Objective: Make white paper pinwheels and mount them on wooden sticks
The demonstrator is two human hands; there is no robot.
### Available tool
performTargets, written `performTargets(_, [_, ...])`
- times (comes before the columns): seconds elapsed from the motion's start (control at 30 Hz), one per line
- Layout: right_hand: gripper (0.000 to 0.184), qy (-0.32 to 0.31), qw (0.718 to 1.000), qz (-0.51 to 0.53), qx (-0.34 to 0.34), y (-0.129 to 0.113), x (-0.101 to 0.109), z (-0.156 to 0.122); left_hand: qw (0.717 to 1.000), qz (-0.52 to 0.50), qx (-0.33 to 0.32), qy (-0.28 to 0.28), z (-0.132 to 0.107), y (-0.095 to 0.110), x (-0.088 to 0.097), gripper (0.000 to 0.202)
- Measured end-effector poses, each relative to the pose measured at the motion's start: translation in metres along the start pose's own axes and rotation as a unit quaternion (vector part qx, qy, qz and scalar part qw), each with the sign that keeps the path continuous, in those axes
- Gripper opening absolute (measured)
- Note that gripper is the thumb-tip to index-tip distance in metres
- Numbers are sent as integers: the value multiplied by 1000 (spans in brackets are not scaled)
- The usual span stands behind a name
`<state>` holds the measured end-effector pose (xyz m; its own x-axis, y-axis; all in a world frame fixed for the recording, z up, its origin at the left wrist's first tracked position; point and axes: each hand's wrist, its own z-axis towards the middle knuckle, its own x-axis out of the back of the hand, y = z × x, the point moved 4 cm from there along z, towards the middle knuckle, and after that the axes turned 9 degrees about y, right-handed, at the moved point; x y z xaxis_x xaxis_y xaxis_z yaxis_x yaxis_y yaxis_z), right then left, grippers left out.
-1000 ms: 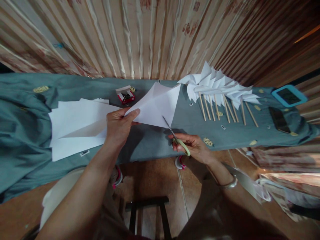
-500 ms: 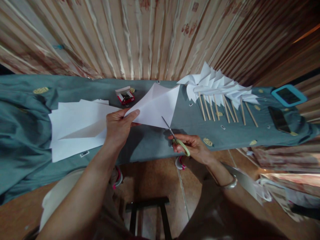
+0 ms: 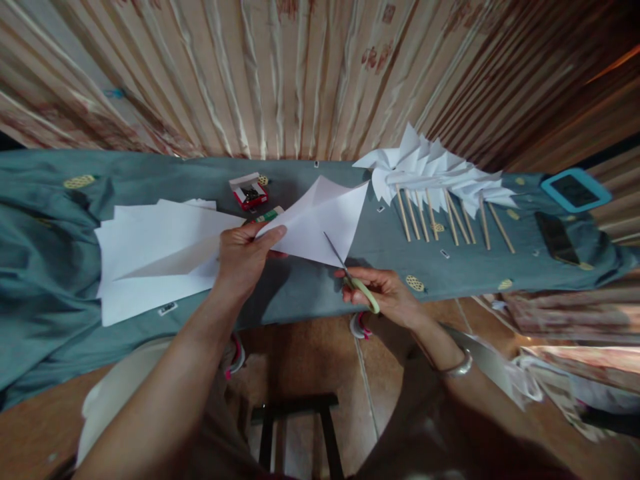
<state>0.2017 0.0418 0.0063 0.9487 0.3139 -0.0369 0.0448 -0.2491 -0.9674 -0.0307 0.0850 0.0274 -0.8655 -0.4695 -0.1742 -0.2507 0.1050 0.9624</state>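
Observation:
My left hand (image 3: pixel 247 257) pinches one corner of a creased white sheet of paper (image 3: pixel 320 217), thumb on top, and holds it above the table. Green-handled scissors (image 3: pixel 367 295) are in my right hand (image 3: pixel 385 293), my fingers in the loops. Their blades reach over the lower right part of the sheet; whether both blades straddle its edge I cannot tell. Left of my left hand lies a stack of white paper sheets (image 3: pixel 160 233), the top one creased. A small red and white box (image 3: pixel 250 193) with dark small items inside stands open behind the held sheet.
Several white paper pinwheels (image 3: pixel 430 163) on wooden sticks (image 3: pixel 453 217) lie in a row at the right. Beyond them are a blue-framed device (image 3: pixel 575 190) and a dark phone (image 3: pixel 556 238). A curtain (image 3: pixel 280 80) hangs behind the green tablecloth (image 3: pixel 295 293). A dark stool (image 3: pixel 295 407) stands below.
My left hand has moved slightly right and down with the sheet, so more paper passes the scissors. A small green and white object now shows behind it. My right hand has hardly moved.

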Motion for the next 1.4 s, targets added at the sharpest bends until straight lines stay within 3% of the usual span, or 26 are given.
performTargets(1.03, [40, 35, 997, 51, -38, 1, 0, 2, 1000, 12, -5, -8, -3, 0, -1, 19])
performTargets(1.4, [55, 33, 998, 36, -44, 6, 1, 3, 999, 36, 12, -31, -5, -2, -4, 16])
